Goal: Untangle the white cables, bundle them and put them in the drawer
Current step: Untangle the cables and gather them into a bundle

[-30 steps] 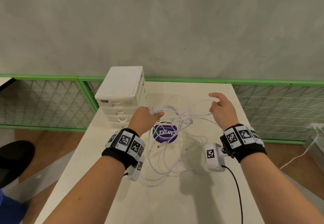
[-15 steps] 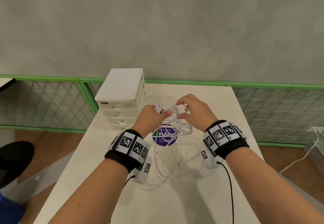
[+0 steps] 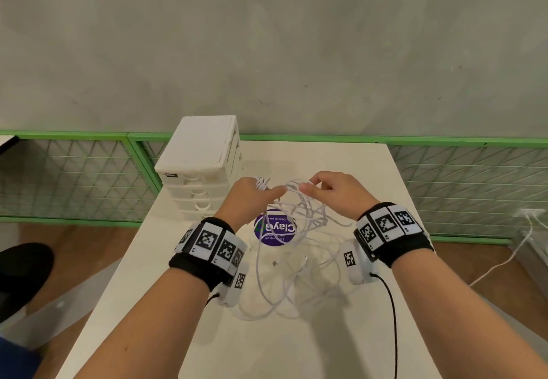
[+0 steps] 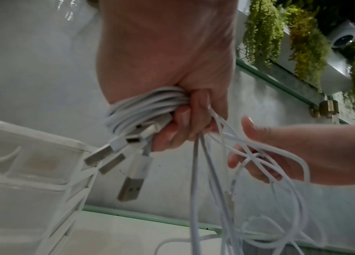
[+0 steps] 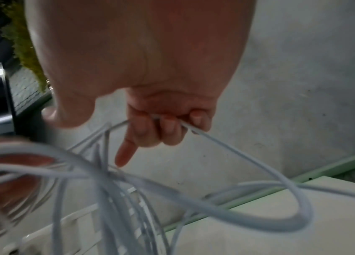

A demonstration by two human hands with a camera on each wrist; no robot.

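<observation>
White cables [image 3: 299,248] bunched in my left hand [image 3: 249,197], right hand [image 3: 332,191] pinching one loop beside the drawer unit [image 3: 201,165], yanking probably tightens the knot.

A grey concrete wall [image 3: 296,37] faces me behind my white counter [image 3: 296,349]. Green-framed mesh railing [image 3: 74,177] runs along it, over brown wooden floor [image 3: 98,248].

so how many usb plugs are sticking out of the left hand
4 in the left wrist view, all fanned out below the left hand: one far left, one beside it, a short one above those and the largest hanging lowest. More may be hidden in the fist.
</observation>
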